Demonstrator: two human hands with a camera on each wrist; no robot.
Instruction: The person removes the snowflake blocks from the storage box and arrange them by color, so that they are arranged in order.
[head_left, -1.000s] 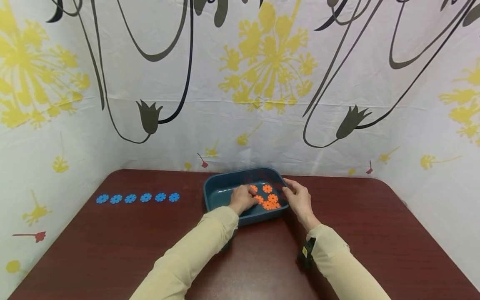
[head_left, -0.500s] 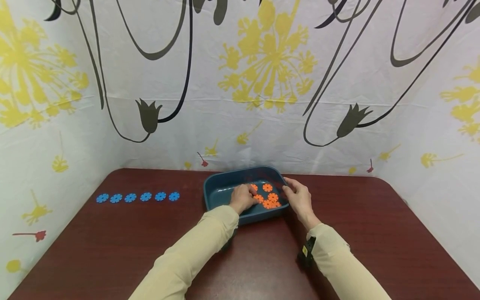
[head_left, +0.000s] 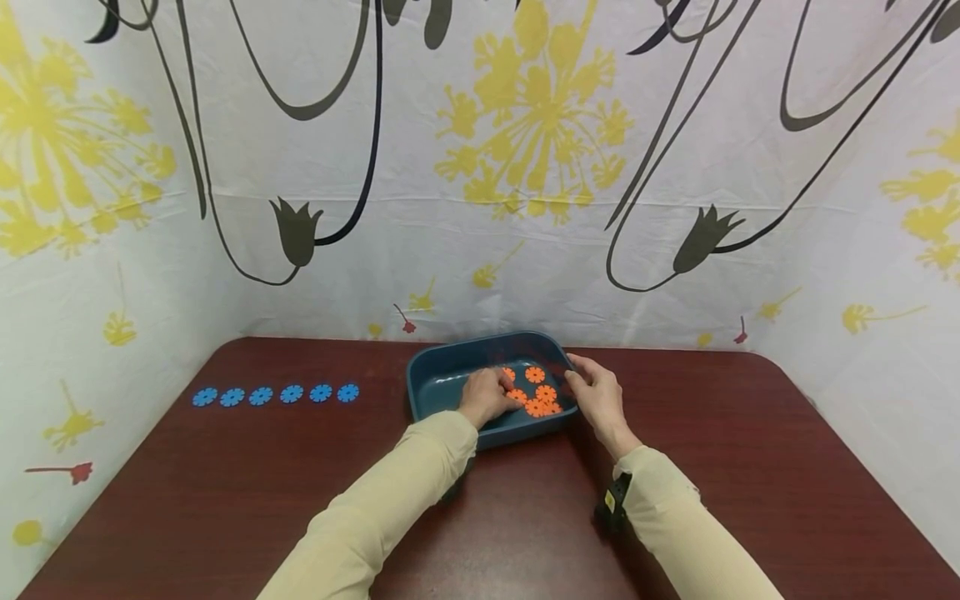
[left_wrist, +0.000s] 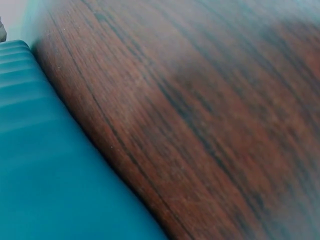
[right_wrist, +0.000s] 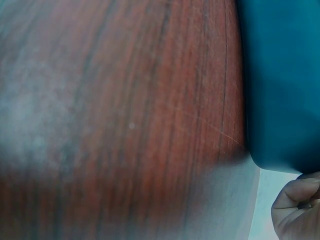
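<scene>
A dark teal tray [head_left: 442, 392] sits at the far middle of the table, slightly askew. Inside its right half lie several orange notched discs [head_left: 535, 375], shaped like flowers or snowflakes, some overlapping. My left hand [head_left: 486, 396] reaches over the near wall, and its thumb and fingers pinch at one orange disc [head_left: 517, 397]; the fingers partly cover it. At the tray's right end my right hand [head_left: 600, 404] holds the rim between thumb and fingers. The right wrist view shows part of that hand [right_wrist: 297, 210] beside the tray's outer wall [right_wrist: 285, 85].
Several blue notched discs [head_left: 261, 396] lie in a spaced row on the left of the dark red-brown wooden table [head_left: 300, 475]. A patterned white cloth [head_left: 495, 275] hangs right behind the table's back edge and along both sides.
</scene>
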